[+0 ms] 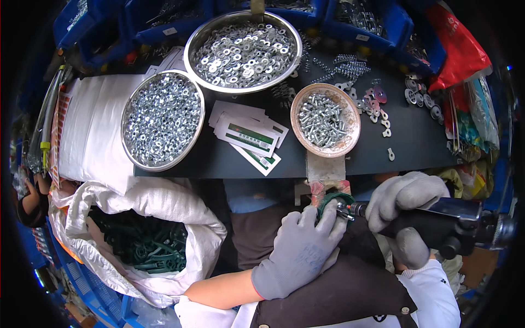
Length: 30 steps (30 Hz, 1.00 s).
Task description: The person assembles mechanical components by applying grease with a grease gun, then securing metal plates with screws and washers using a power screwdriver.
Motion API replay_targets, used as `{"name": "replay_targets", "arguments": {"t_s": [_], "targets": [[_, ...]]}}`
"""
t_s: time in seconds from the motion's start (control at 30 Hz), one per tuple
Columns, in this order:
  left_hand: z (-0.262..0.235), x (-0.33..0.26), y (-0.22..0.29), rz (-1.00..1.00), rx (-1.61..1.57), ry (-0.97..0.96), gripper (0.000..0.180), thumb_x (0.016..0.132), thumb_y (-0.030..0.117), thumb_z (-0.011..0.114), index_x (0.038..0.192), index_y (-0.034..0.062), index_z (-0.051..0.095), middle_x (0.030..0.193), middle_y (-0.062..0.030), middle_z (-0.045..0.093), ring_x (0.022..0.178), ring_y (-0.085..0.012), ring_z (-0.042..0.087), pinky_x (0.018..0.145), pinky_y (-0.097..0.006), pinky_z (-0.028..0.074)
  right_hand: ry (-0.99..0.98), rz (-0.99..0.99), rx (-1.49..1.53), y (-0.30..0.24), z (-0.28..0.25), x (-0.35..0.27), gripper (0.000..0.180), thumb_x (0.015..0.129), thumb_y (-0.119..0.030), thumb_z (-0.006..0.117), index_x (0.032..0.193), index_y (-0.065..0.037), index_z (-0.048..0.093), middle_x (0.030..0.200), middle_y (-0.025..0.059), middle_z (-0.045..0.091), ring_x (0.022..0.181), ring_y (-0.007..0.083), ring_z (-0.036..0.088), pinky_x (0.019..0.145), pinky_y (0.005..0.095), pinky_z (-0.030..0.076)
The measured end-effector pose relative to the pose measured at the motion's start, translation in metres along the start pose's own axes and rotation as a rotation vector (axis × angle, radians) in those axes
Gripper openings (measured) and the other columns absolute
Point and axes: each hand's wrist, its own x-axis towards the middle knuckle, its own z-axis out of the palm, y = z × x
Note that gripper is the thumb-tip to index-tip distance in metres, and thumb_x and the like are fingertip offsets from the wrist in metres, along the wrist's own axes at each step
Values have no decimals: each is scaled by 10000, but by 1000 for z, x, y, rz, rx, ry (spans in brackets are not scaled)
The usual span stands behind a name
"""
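Observation:
My left hand [306, 249], in a grey glove, is closed around a dark green plastic part [328, 200] just below the table's front edge. Small shiny metal pieces [343, 210] show at that part, too small to name. Gloved as well, my right hand [407, 210] grips a black power screwdriver [432, 223]. Its tip [358, 209] points left and meets the metal pieces at the green part; whether it sits in a screw I cannot tell. Directly beyond my hands stands a patterned bowl [353, 103] of small silver screws or pins.
A large steel bowl [188, 50] of flat washers and another bowl [125, 131] of nuts stand farther left. Printed cards [249, 136] lie between bowls. Springs [350, 68] and loose metal tabs [386, 123] are scattered right. A white sack [205, 218] holds green parts. Blue bins [377, 22] line the back.

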Motion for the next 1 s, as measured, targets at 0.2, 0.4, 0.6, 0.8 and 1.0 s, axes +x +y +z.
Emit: {"name": "replay_targets", "arguments": {"t_s": [0.2,0.4,0.6,0.8,1.0], "targets": [[-8,5,-7,77,10,-79,473,723,361,685,1134,134,623,1227,-80,548,965,-217,513,755,-358,410,478,279,80,4,21,-10,359,799,7,683,1133,21,553,957,170,632,790,237,655,714,350,562],[-15,9,-7,42,-18,-56,404,739,353,678,1054,104,634,1170,-91,542,1002,-262,521,811,-412,415,169,199,9,-8,8,5,662,786,-137,751,1349,0,429,1142,185,607,971,227,642,817,344,544],[-23,57,-40,-61,-341,317,173,748,130,667,901,63,622,862,-132,606,798,-317,588,698,-400,464,590,-356,44,-27,-5,-11,645,766,-146,576,1353,50,394,1053,153,549,675,137,549,599,251,452],[-23,128,-56,-181,131,165,199,713,230,690,824,65,679,932,-154,617,928,-345,587,751,-432,491,673,-183,35,-15,-27,-34,585,808,-142,610,1347,-16,419,1013,98,565,752,166,600,700,313,505],[-23,140,-59,-136,255,49,196,672,233,706,770,65,688,924,-137,629,925,-338,593,764,-438,497,808,-274,72,-18,-39,-38,566,796,-86,514,1345,8,409,1018,102,551,749,159,578,733,303,499]]}}
